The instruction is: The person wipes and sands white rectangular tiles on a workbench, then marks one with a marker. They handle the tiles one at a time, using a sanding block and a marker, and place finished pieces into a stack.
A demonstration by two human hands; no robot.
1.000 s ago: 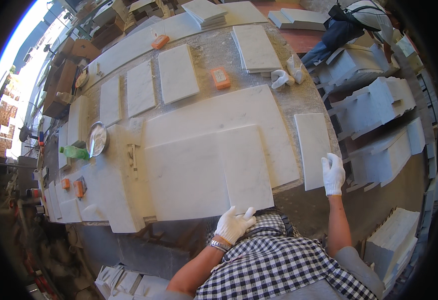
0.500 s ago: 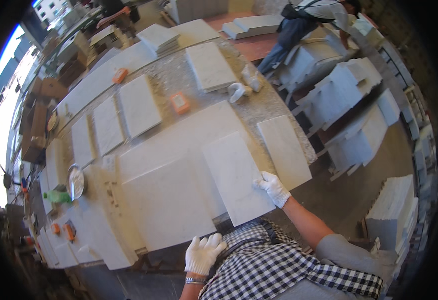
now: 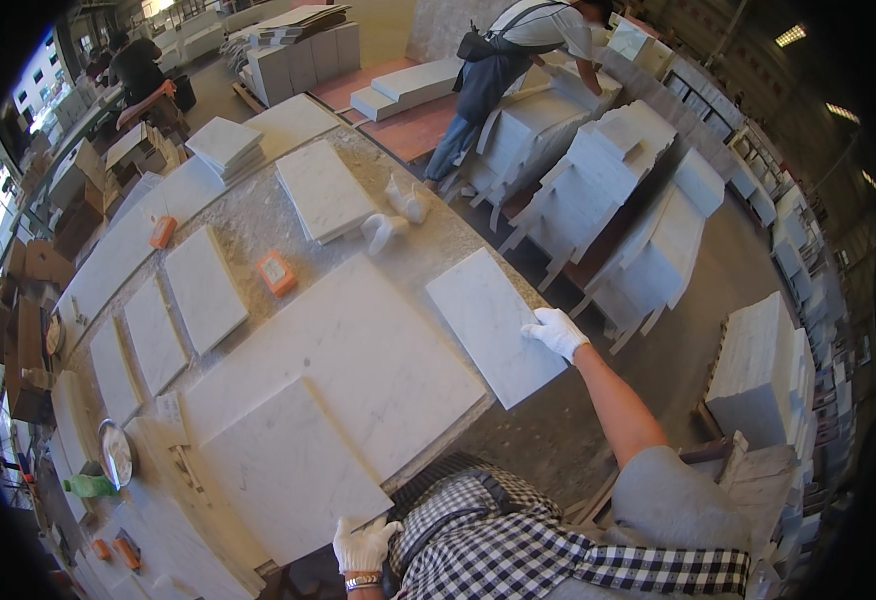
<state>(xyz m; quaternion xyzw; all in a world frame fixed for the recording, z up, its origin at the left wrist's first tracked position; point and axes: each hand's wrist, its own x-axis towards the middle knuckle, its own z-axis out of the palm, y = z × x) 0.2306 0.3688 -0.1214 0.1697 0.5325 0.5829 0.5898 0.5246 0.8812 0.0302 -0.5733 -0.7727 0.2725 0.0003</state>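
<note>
My right hand, in a white knitted glove, is closed on the right edge of a white marble tile at the right side of the worktable. The tile lies flat or nearly so; what is under it is hidden. My left hand, gloved too, is at the near edge of a larger pale tile, with fingers and thumb apart. Whether it presses on that edge I cannot tell. The larger tile lies on a wide white slab.
Several tiles lie in a row to the left. Orange-and-white blocks, crumpled white gloves, a metal bowl and a green bottle are on the table. Stacked slabs stand beyond, with a co-worker bending over them.
My right hand has carried the marble tile away from me to the table's right side, over the place where another tile lay. My left hand has come to the larger tile's edge. The view has turned right.
</note>
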